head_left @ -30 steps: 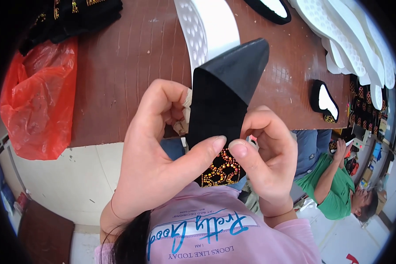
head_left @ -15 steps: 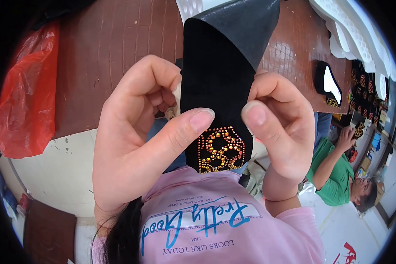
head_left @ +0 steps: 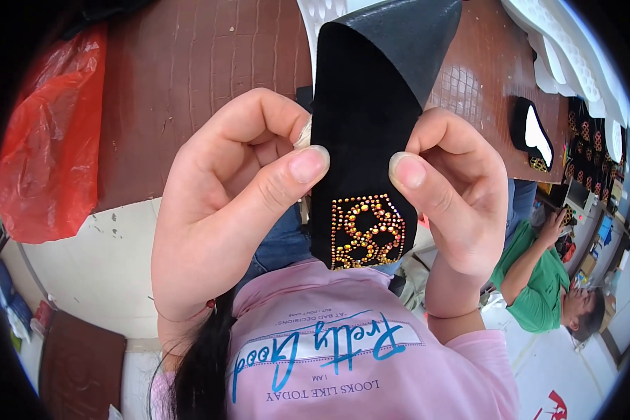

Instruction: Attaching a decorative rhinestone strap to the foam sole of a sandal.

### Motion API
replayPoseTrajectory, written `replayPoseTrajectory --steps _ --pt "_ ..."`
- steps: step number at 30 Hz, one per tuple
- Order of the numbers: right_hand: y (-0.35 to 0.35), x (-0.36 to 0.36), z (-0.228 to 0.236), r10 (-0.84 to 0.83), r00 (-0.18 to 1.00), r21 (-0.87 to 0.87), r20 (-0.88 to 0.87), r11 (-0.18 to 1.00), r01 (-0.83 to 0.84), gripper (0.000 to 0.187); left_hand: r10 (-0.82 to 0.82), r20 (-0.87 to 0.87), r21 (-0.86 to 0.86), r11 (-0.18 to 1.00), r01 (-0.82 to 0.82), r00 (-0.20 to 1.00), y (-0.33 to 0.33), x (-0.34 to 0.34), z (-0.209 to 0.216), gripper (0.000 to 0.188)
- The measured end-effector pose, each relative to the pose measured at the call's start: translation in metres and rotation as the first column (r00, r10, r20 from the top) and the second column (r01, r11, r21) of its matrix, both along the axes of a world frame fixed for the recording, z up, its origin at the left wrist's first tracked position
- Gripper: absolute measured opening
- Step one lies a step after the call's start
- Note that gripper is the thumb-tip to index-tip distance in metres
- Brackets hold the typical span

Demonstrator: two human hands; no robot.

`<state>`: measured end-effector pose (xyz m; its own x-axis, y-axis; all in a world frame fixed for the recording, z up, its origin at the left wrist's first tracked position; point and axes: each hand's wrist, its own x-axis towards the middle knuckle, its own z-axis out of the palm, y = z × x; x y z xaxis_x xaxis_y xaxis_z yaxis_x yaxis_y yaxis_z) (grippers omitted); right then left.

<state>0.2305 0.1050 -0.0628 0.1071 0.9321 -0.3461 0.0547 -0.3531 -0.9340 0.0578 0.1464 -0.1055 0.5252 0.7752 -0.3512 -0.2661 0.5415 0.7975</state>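
A black piece that looks like a shoe upper (head_left: pixel 362 126) is held up between my two hands, its long side upright. A patch of gold and orange rhinestones (head_left: pixel 368 231) decorates its lower end, and a smooth dark grey flap (head_left: pixel 413 42) folds over at the top. My left hand (head_left: pixel 227 189) pinches the left edge, thumb on the front and curled fingers behind. A small pale bit shows by that index finger; I cannot make out what it is. On the opposite edge my right hand (head_left: pixel 462 182) grips the same way, thumb just above the stones.
Behind the piece lies a brown table (head_left: pixel 203 70) with a crocodile-pattern top. A red plastic bag (head_left: pixel 52 147) hangs over its left side. To the right are white perforated sheets (head_left: pixel 567 42), a black-and-white shoe part (head_left: pixel 532 133) and patterned black pieces (head_left: pixel 595 140). A person in green (head_left: pixel 539 280) works nearby.
The black upper has shifted slightly right in view, along with both hands. My left thumb has slid up and outward, from the front face to the left edge.
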Motion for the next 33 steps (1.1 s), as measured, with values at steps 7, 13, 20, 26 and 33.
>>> replayPoseTrajectory --steps 7,13,20,26,33 --pt "0.005 -0.002 0.013 -0.003 1.000 0.010 0.012 1.000 0.003 0.004 -0.073 -0.016 0.037 0.997 0.073 0.997 0.010 -0.003 0.010 0.022" --pt "-0.008 0.005 -0.007 -0.130 0.965 0.324 0.229 0.945 0.050 0.017 0.172 -0.020 0.288 0.944 -0.159 0.985 0.004 0.006 0.015 0.041" --pt "0.026 0.015 -0.004 -0.141 0.990 0.601 0.014 0.792 0.104 0.052 0.432 -0.212 0.868 0.496 -0.034 0.877 0.021 0.013 0.044 0.065" --pt "0.015 0.044 0.060 0.189 0.982 0.294 0.008 0.938 -0.183 0.064 0.489 -0.270 0.925 0.371 0.083 0.829 0.016 0.010 0.062 0.070" --pt "-0.006 0.011 0.107 0.097 0.974 0.302 -0.207 0.953 -0.031 0.062 0.428 -0.272 0.897 0.437 0.066 0.862 0.013 0.003 0.070 0.070"
